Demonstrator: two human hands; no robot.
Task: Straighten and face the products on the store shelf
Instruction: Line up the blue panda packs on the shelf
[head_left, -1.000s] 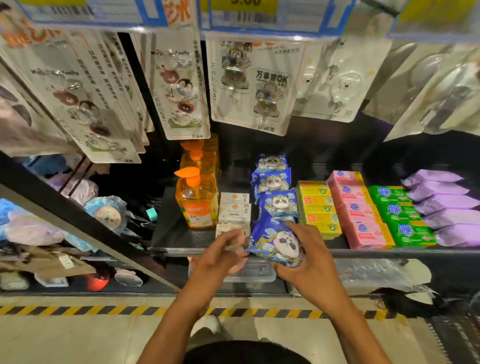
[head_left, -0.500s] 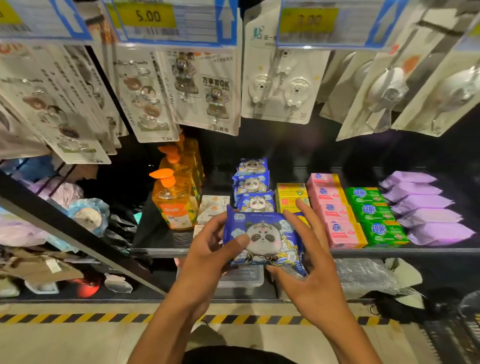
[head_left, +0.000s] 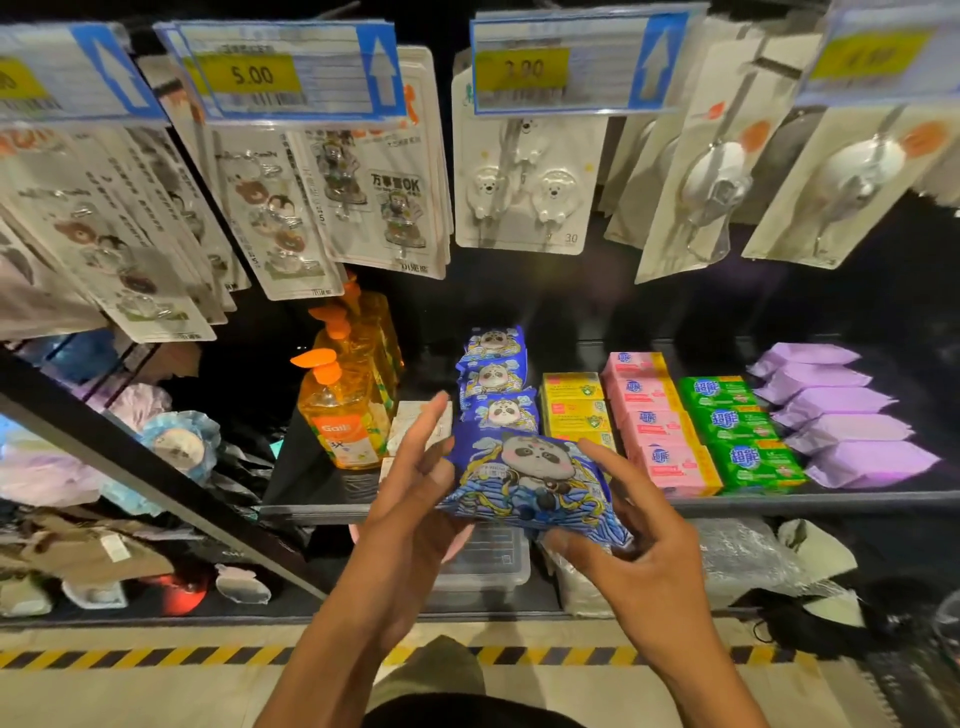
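Note:
A blue wipes pack with a panda print (head_left: 530, 478) is held just in front of the shelf's front edge (head_left: 810, 500), its printed face turned up toward me. My left hand (head_left: 415, 499) grips its left side, thumb on the face and fingers behind. My right hand (head_left: 639, 561) pinches its right side, forefinger on the top edge and thumb underneath. Behind it, a row of matching panda packs (head_left: 493, 374) runs back along the shelf.
Orange soap pump bottles (head_left: 343, 415) stand left of the row. Yellow (head_left: 571, 400), pink (head_left: 649, 431) and green boxes (head_left: 737, 431) and purple packs (head_left: 841, 415) lie to its right. Carded hooks (head_left: 524, 182) hang above. A clear tub (head_left: 483, 561) sits on the lower shelf.
The front panda pack has come up off the shelf's front. My left hand has joined my right on it, and the pack now faces me, tilted flatter.

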